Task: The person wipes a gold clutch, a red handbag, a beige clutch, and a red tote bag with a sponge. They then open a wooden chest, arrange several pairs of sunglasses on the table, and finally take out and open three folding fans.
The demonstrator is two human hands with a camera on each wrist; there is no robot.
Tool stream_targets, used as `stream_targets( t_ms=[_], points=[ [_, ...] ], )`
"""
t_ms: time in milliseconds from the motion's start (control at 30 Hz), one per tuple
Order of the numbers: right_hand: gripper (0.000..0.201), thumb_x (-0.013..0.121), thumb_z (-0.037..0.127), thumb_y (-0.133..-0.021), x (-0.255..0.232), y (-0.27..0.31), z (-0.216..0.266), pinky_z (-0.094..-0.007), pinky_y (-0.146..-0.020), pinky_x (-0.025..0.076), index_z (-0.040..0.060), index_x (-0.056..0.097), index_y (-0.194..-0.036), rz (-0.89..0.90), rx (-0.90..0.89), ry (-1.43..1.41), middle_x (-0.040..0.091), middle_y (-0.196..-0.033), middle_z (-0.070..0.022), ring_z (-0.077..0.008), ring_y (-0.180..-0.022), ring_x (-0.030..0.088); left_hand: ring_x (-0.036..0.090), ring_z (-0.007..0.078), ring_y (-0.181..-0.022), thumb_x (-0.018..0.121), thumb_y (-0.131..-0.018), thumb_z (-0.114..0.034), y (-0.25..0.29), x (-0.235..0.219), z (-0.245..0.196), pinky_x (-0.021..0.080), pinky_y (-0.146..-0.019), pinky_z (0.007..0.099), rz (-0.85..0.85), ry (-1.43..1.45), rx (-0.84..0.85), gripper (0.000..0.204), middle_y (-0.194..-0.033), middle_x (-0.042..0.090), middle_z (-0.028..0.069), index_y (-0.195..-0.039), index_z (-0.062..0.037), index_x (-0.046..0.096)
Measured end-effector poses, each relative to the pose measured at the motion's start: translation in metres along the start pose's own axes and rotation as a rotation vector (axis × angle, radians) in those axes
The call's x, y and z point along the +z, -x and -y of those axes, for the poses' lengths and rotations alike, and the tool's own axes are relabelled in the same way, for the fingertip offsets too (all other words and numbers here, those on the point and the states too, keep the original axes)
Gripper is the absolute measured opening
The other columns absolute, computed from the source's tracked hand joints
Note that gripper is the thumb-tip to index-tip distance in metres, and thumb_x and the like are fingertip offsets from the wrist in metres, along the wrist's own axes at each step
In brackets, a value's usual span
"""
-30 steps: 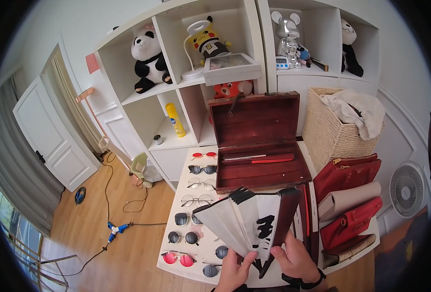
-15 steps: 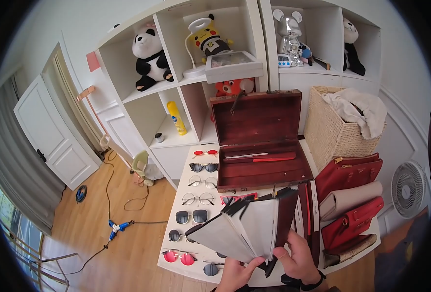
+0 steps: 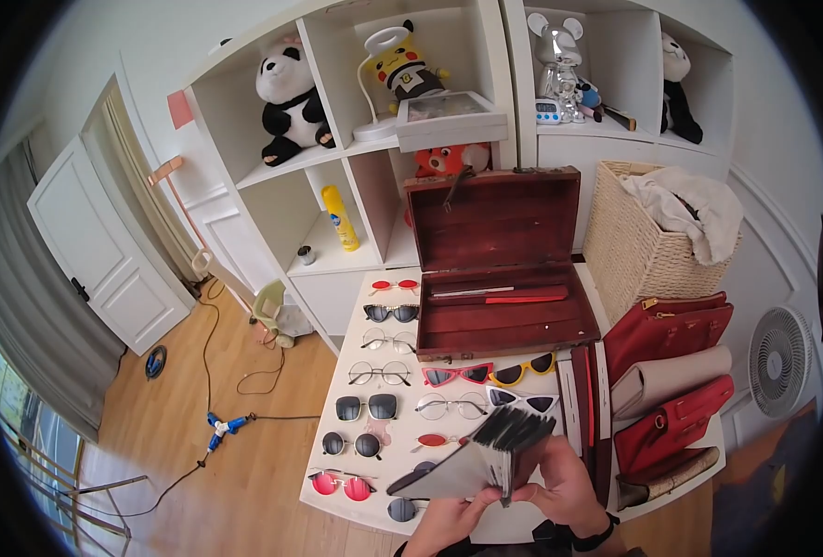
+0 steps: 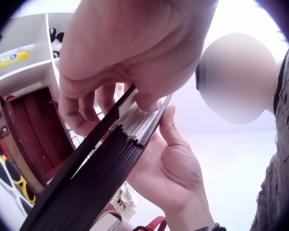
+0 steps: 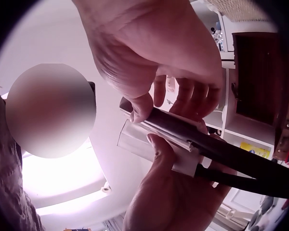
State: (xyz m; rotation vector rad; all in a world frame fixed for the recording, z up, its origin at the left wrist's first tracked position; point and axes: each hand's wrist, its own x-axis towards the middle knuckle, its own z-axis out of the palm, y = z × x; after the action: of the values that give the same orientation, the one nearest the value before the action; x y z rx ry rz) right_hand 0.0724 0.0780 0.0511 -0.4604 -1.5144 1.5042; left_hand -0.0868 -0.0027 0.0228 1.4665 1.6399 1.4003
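Both hands hold a dark-covered book [image 3: 502, 455] with white pages and black page edges, low over the front of the white table [image 3: 345, 506]. My left hand [image 3: 450, 522] grips the left cover side, its thumb on the inner pages. Opposite, my right hand [image 3: 565, 485] grips the right side, thumb inside too. In the left wrist view the black edges of the page block [image 4: 101, 168] show close together, with one cover [image 4: 94, 139] standing apart. The right wrist view shows the dark spine side [image 5: 183, 130] between both hands. Several glasses behind are partly hidden by the book.
Rows of glasses [image 3: 367, 408] cover the table's left and middle. An open red-brown wooden case [image 3: 504, 316] stands at the back. Upright books [image 3: 583, 408] and red handbags [image 3: 667, 418] line the right, with a wicker basket [image 3: 648, 246] behind. White shelves [image 3: 337, 158] rise beyond.
The book has come lower and tipped so its black page edges face the head view. Its fanned pages have drawn together, and the red, yellow and white sunglasses behind it now show.
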Motion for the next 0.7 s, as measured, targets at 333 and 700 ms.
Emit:
stream_targets(
  t_ms=[333, 700],
  points=[
    [0.039, 0.08, 0.013, -0.082, -0.017, -0.006, 0.009, -0.0297, -0.09, 0.044, -0.002, 0.059, -0.111, 0.101, 0.089, 0.149, 0.06, -0.109, -0.0097, -0.017, -0.098, 0.057, 0.066, 0.0304, -0.062, 0.069, -0.091, -0.015, -0.015, 0.002, -0.037, 0.049, -0.057, 0.0365, -0.225, 0.08, -0.038, 0.02, -0.067, 0.064, 0.0161, -0.082, 0.0006, 0.06],
    [0.041, 0.084, 0.01, -0.076, -0.007, -0.01, 0.025, -0.0317, -0.095, 0.043, -0.0022, 0.067, -0.111, 0.138, 0.157, 0.108, 0.065, -0.108, -0.0077, -0.0156, -0.102, 0.059, 0.064, 0.0339, -0.068, 0.071, -0.085, -0.006, -0.009, 0.003, -0.033, 0.049, -0.059, 0.0378, -0.214, -0.184, 0.206, 0.018, -0.081, 0.064, 0.0168, -0.1, 0.0004, 0.065]
  ],
)
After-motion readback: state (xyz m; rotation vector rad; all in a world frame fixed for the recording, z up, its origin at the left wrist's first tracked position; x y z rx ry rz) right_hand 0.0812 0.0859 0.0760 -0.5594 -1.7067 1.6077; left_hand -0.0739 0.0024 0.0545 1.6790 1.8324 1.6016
